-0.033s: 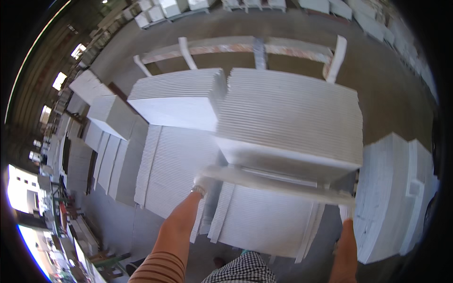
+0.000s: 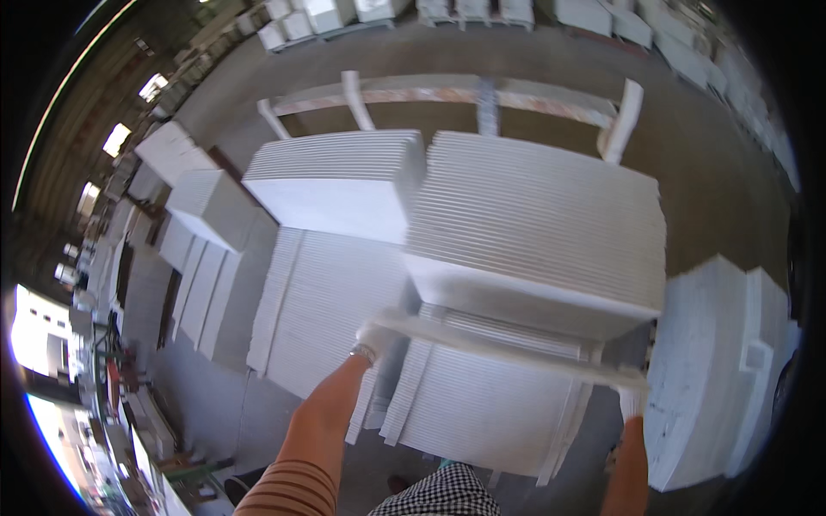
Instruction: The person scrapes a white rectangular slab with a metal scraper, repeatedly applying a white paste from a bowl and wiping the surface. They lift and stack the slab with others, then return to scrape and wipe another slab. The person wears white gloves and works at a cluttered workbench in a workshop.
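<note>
A long white slab point(image 2: 508, 347), seen nearly edge-on, spans the space between my two white-gloved hands. My left hand point(image 2: 375, 331) is closed round its left end, and a bracelet shows at that wrist. At the other end, my right hand point(image 2: 632, 392) grips the slab; its fingers are partly hidden and blurred. The slab is held above a low stack of white slabs point(image 2: 490, 396), its right end lower in the picture. Just beyond it stands a taller stack of white slabs point(image 2: 533, 215) with ridged edges on top.
Left of these are another low slab stack point(image 2: 331, 292) and a raised stack point(image 2: 331, 189). White blocks point(image 2: 701, 370) stand close on my right. Behind the stacks runs a rack beam point(image 2: 413, 89) with upright posts. More stone pieces point(image 2: 202, 297) stand at the left.
The view has shifted slightly, so the stacks and beam appear a little lower and farther right. The slab and both hands sit slightly lower in the picture, and the slab looks thinner.
</note>
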`<state>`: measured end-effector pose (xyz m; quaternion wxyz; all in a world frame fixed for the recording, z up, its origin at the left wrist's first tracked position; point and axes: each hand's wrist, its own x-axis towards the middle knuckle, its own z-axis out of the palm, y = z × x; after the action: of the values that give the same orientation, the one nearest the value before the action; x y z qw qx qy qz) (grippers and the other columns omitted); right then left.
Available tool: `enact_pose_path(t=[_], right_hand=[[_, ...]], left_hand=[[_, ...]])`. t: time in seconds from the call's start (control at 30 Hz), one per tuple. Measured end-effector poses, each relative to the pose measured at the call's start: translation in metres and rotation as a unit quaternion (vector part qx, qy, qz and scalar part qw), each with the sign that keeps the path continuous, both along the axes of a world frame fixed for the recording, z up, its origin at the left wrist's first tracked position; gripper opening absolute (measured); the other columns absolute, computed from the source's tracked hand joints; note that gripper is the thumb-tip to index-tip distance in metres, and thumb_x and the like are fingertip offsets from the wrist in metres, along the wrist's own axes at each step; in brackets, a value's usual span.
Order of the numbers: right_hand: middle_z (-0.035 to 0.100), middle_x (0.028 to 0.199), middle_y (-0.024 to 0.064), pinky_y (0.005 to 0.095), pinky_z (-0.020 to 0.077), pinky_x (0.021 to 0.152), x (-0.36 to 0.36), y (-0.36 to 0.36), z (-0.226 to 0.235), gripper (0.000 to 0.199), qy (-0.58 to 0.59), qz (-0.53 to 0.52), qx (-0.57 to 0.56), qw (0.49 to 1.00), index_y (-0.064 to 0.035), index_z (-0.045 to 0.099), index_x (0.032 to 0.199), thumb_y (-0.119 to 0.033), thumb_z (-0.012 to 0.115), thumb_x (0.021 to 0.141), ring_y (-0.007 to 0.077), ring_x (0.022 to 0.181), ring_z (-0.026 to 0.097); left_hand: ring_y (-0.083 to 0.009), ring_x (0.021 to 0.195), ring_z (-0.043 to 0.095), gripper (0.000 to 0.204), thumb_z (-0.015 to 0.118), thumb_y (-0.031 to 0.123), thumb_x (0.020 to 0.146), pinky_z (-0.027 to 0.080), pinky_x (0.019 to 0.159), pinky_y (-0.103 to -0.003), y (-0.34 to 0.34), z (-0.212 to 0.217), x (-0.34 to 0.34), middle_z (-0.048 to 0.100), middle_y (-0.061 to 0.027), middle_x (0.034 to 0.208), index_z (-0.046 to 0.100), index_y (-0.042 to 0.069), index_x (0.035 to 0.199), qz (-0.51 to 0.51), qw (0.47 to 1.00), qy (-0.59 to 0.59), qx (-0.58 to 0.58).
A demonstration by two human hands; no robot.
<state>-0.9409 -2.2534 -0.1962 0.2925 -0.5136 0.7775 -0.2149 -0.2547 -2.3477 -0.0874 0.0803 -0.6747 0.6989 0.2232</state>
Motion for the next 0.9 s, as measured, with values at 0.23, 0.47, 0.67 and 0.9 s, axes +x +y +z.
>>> enact_pose_path(t=[0.23,0.47,0.67,0.9], right_hand=[[0.076,0.109,0.0127,0.0401,0.0536,0.097,0.061,0.162,0.124,0.036,-0.126,0.067,0.069,0.987,-0.0027,0.076,0.109,-0.031,0.083,0.088,0.0269,0.106,0.070],[0.072,0.101,0.0120,0.0392,0.0521,0.089,0.168,0.142,0.229,0.032,-0.122,0.127,0.002,0.984,-0.0001,0.072,0.105,-0.026,0.077,0.087,0.0253,0.096,0.065],[0.068,0.094,0.0113,0.0384,0.0508,0.082,0.310,0.130,0.309,0.029,-0.167,0.275,-0.085,0.943,0.0021,0.069,0.102,-0.022,0.072,0.086,0.0240,0.089,0.061],[0.064,0.087,0.0106,0.0375,0.0492,0.074,0.486,0.201,0.356,0.025,-0.241,0.443,-0.124,0.855,0.0047,0.065,0.098,-0.017,0.067,0.084,0.0224,0.079,0.057]], left_hand=[[-0.0207,0.092,0.074,0.031,0.079,0.048,0.086,0.058,0.079,-0.036,0.215,0.068,0.058,0.078,-0.0012,0.103,0.079,0.030,0.111,0.231,0.962,0.091,0.113],[-0.0156,0.096,0.070,0.039,0.088,0.025,0.084,0.056,0.087,-0.034,0.522,0.115,0.104,0.076,-0.0068,0.104,0.073,0.005,0.114,0.538,0.781,0.314,-0.029],[-0.0146,0.095,0.069,0.038,0.087,0.009,0.083,0.057,0.086,-0.032,0.699,0.164,0.065,0.076,-0.0068,0.104,0.070,-0.003,0.114,0.627,0.488,0.470,-0.385],[-0.0174,0.081,0.067,0.027,0.068,-0.002,0.072,0.054,0.077,-0.032,0.861,0.218,-0.002,0.073,-0.0057,0.091,0.069,0.001,0.098,0.719,0.298,0.297,-0.553]])
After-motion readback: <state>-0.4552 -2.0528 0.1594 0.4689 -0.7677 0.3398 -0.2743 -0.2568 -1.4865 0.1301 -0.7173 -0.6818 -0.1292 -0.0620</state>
